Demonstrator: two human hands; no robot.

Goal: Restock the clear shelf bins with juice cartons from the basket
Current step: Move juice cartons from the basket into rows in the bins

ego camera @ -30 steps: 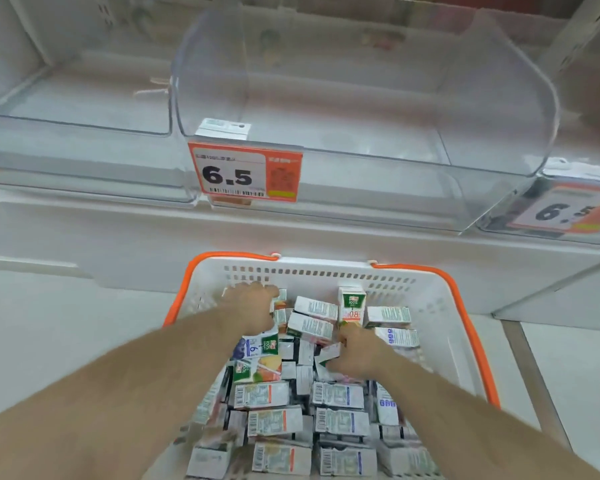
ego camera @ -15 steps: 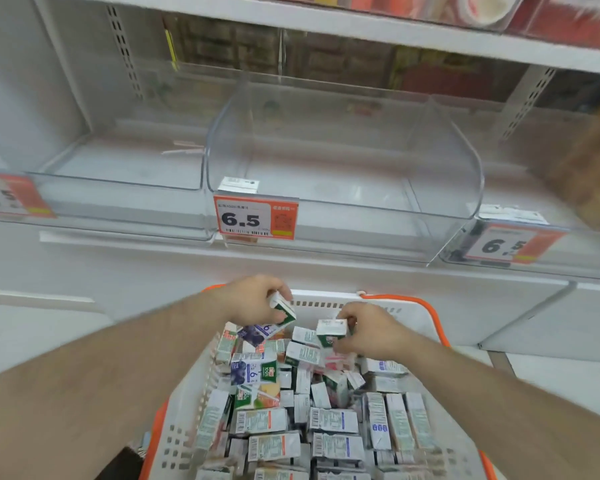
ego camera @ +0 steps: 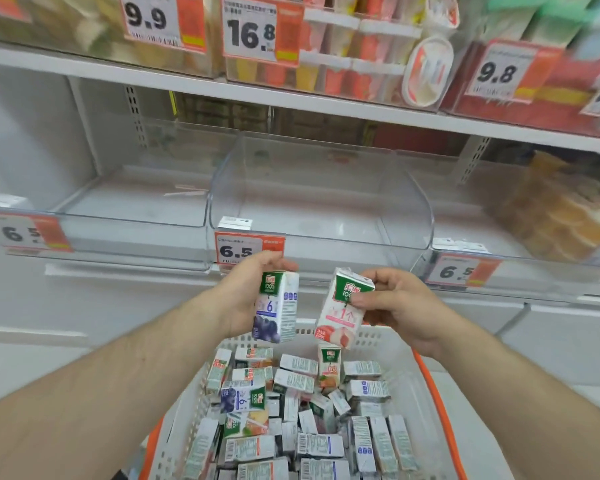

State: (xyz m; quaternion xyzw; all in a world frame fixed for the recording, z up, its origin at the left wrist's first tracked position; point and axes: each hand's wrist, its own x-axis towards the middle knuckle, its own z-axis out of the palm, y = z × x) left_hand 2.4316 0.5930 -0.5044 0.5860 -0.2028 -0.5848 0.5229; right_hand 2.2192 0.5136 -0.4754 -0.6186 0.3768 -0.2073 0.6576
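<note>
Low in the frame the basket [ego camera: 426,386] is running off the bottom edge, above it the left hand [ego camera: 245,299] is gripping a blueberry carton [ego camera: 278,306] and the right hand [ego camera: 400,306] is pinching a peach carton [ego camera: 342,310], below the clear bin [ego camera: 409,216], blurred at center.

A white shelf [ego camera: 125,271] is running just beyond the held cartons, carrying three clear bins [ego camera: 321,202] side by side. The middle bin is sitting directly past the grip, its 6.5 price tag [ego camera: 248,249] just above the left-hand grip.
</note>
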